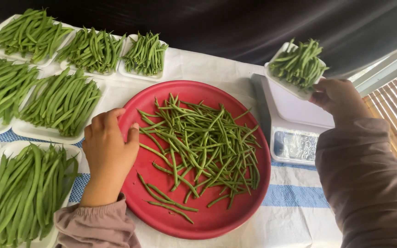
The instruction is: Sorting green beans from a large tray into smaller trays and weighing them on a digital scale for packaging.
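Weighing out portions looks to me like the step in hand: my right hand (338, 97) grips a small white tray of green beans (296, 69) by its near corner, fingers clamped on the rim, and holds it at about two o'clock from the red platter (207, 225), tilted and just above the white scale (295, 124). I cannot tell whether the tray's underside touches the scale top or hangs clear of it.

My left hand (109, 151) rests at nine o'clock on the platter's edge, fingers curled loosely over the rim and thumb inside it, gripping no bean that I can see. The loose beans (203, 147) lie spread across the middle of the platter, a few strays toward six o'clock.

I judge the next move calls for keeping the tray level, since the beans are heaped above its rim and could slide off the far side.

The right forearm comes in from four o'clock, sleeve down to the wrist and wrist bent upward. The left forearm rises from seven o'clock, wrist straight. Filled trays (60, 103) sit in rows from nine to eleven o'clock, on the white cloth with blue stripes (295, 195).
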